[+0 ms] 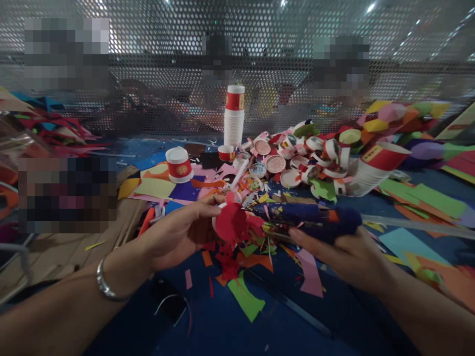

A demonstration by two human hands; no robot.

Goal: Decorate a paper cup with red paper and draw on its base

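Note:
My left hand [185, 225] is closed on a red paper disc [230, 221] with a small rounded tab on top. A white rim, like a cut paper cup piece, shows behind the disc's left edge. My right hand [356, 257] is closed around a dark blue hot glue gun [297, 215], one finger stretched along its underside. The gun points left toward the disc, its tip lying among scraps and hard to make out. Below the disc lie red paper scraps [227, 264] and a green paper piece [247, 296].
Behind stand a tall paper cup stack [233, 126] and an upturned red-and-white cup [178, 165]. Cut cup bottoms [275, 163] form a heap, with a tilted cup stack [378, 168] to its right. A clear stick [289, 301] lies in front. A perforated metal screen [159, 64] closes the back.

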